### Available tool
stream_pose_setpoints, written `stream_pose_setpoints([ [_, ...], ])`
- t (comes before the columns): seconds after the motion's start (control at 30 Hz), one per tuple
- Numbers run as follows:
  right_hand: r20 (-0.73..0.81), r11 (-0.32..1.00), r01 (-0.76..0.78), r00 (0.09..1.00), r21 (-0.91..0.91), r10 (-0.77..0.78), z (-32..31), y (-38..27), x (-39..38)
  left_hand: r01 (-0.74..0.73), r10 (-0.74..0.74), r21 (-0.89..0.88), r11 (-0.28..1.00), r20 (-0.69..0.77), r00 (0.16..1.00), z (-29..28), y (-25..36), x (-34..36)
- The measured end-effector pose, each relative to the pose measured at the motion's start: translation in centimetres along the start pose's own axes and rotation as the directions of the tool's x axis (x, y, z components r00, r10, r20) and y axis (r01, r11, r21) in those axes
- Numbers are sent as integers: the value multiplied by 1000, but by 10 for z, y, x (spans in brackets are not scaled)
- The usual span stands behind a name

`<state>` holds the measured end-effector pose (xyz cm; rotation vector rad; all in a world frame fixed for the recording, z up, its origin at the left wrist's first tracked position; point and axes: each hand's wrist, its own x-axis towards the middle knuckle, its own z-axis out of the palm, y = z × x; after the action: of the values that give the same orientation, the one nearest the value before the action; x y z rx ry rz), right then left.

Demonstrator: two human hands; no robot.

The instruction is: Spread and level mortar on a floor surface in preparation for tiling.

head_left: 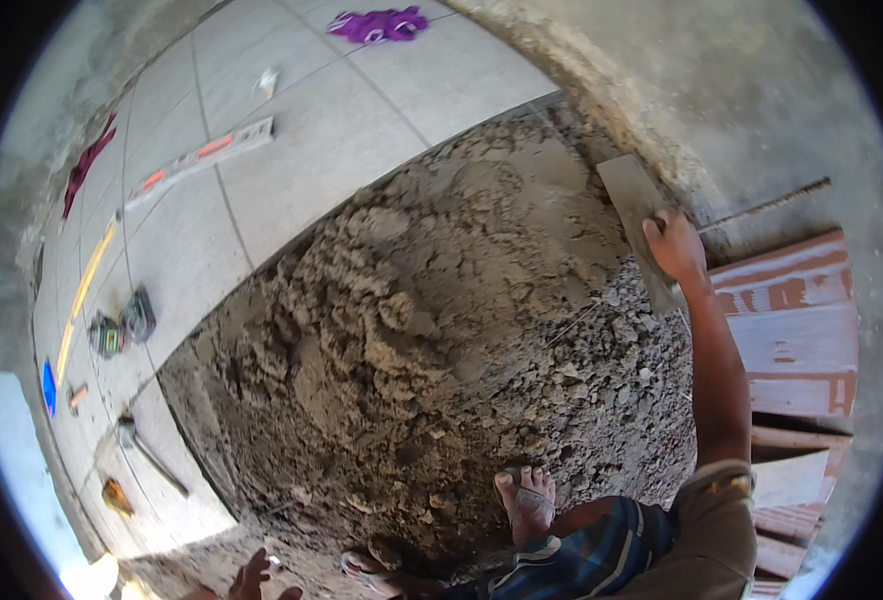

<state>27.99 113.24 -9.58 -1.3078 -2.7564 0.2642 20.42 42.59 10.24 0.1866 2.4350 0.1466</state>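
Right hand (676, 245): closed round the grip of a long flat trowel (623, 185), arm stretched out. The blade lies along the wall side of the mortar bed (441, 250); we cannot tell how firmly it presses. Left hand (251, 578): cut by the lower edge, fingers spread, nothing seen in them.

Step in hand, as we judge it: spreading and levelling the bed beside the laid floor tiles (331, 130). Near the wall the mortar looks smoothed; towards the tile edge it stands in lumps; nearer our bare foot (529, 500) the ground is loose rubble (611, 370). The next move, we think, calls for a low, flat blade and an even stroke, drawing the lumps down without gouging the smoothed part.

Containers: to the right of the arm, brown-and-white cartons (791, 330) are stacked, a pale slab (791, 478) among them. Their contents we cannot make out. The mortar itself sits in no vessel that we can see; it lies straight on the ground.

Further out: a thin rod (766, 206) beyond the right hand. Across on the tiles, a spirit level (206, 153), a long yellow strip (88, 285), two dark rounded tools (121, 325) side by side, a hammer (151, 457), and at the far edge a purple cloth (379, 25).
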Motion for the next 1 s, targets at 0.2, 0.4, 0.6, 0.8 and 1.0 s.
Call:
stream_pose_setpoints([
  [0.2, -18, 982, 181, 983, 62, -180, 14, -86, -43, -35, 35, 1, 999, -10, 999, 7, -16, 3],
  [0.4, 94, 986, 148, 986, -75, -141, 62, -141, 5, -112, 112, 13, 994, -49, 992, 5, -27, -12],
  [0.6, 293, 947, 300, 900, 117, -321, 61, -188, -63, 25, -28, -32, 999, -100, 995, -1, -24, -39],
  [0.8, 386, 909, 353, 824, 222, -415, 60, -213, -134, -46, 46, 5, 999, -100, 994, -7, -11, -36],
  [1.0, 484, 846, 266, 723, 463, -492, 76, -205, -147, -158, 158, 20, 987, -17, 987, -5, 6, -23],
])
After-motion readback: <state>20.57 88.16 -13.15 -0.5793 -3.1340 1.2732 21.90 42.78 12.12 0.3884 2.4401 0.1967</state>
